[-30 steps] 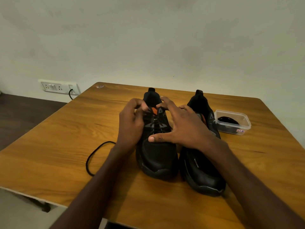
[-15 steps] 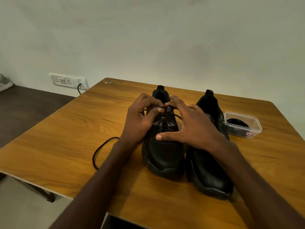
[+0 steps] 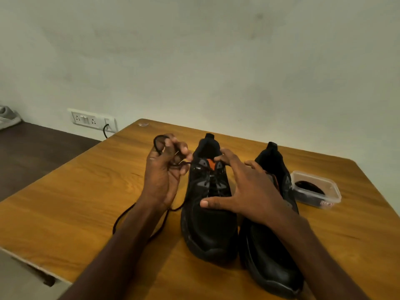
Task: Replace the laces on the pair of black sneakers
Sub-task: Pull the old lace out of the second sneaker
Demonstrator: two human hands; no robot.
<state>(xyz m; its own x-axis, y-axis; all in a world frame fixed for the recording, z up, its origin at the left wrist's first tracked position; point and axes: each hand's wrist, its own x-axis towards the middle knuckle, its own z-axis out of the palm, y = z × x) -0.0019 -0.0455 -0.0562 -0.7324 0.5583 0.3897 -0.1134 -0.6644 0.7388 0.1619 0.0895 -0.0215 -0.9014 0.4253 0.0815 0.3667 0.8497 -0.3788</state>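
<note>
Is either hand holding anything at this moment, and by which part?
The left hand grips the black lace near its upper stretch, a loop showing above the fingers. The right hand holds nothing; it rests spread on the left sneaker.

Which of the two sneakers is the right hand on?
The left sneaker, the one beside the left hand. The right hand spreads over its tongue; the right sneaker is merely crossed by the forearm.

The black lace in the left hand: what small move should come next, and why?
Probably pull the lace farther left, out of the eyelets. The left hand grips a loop of it, and the right hand steadies the left sneaker.
</note>
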